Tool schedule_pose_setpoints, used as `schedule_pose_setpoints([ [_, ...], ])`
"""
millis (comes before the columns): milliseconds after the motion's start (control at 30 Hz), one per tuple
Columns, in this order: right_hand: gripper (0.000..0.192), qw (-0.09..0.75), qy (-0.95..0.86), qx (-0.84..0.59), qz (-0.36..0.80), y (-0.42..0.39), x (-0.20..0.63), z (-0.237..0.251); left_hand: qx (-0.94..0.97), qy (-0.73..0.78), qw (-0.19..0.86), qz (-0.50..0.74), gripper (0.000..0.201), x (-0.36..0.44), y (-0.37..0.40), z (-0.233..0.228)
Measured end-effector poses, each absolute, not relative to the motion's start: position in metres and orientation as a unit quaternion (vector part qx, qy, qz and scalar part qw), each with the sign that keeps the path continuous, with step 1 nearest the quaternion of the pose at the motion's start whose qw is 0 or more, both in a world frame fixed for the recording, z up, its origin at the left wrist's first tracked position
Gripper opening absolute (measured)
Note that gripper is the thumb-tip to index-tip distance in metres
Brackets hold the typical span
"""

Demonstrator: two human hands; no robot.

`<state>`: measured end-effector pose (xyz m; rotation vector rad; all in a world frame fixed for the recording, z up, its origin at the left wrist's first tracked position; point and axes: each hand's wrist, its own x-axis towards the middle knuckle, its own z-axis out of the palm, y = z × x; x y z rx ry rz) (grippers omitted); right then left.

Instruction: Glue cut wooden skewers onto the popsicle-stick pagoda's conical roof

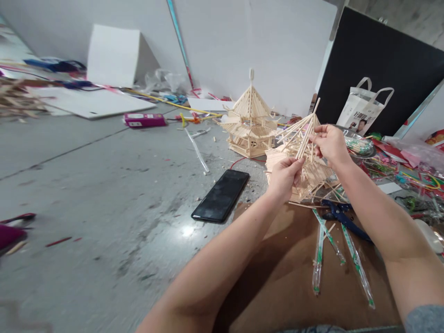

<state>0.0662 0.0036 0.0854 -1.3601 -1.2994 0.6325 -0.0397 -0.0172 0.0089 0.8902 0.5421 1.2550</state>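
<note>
A wooden-stick pagoda model (301, 180) with a partly covered roof stands in front of me. My left hand (286, 175) pinches the lower end of a thin wooden stick (304, 144) at the roof frame. Higher up, near the peak, the fingers of my right hand (329, 141) are closed on the sticks; which ones they grip is partly hidden. Behind and to the left stands a second pagoda model (250, 118) with a full roof and a finial on top. Below my right forearm lie blue-handled cutters (342, 217).
A black phone (222, 196) rests on the grey floor to the left. Green-and-clear wrappers (357, 263) lie on brown cardboard (270, 282). A white bag (364, 108) leans by a black panel (385, 60). A metal dish (367, 150) and clutter are at right; a purple box (145, 120) lies farther left.
</note>
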Motion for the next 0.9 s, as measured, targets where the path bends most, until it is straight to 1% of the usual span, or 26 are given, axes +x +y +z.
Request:
schedule_pose_setpoints([
  [400, 0.021, 0.543, -0.550, -0.574, 0.271, 0.0034, 0.0671, 0.0841, 0.397, 0.254, 0.687, 0.553, 0.012, -0.0434, -0.0188, 0.0110],
  [733, 0.026, 0.544, -0.547, -0.578, 0.267, 0.0046, 0.0666, 0.0849, 0.390, 0.248, 0.696, 0.550, 0.016, -0.0451, -0.0205, 0.0135],
  [900, 0.025, 0.543, -0.551, -0.576, 0.265, 0.0052, 0.0679, 0.0831, 0.382, 0.243, 0.704, 0.547, 0.017, -0.0449, -0.0210, 0.0143],
])
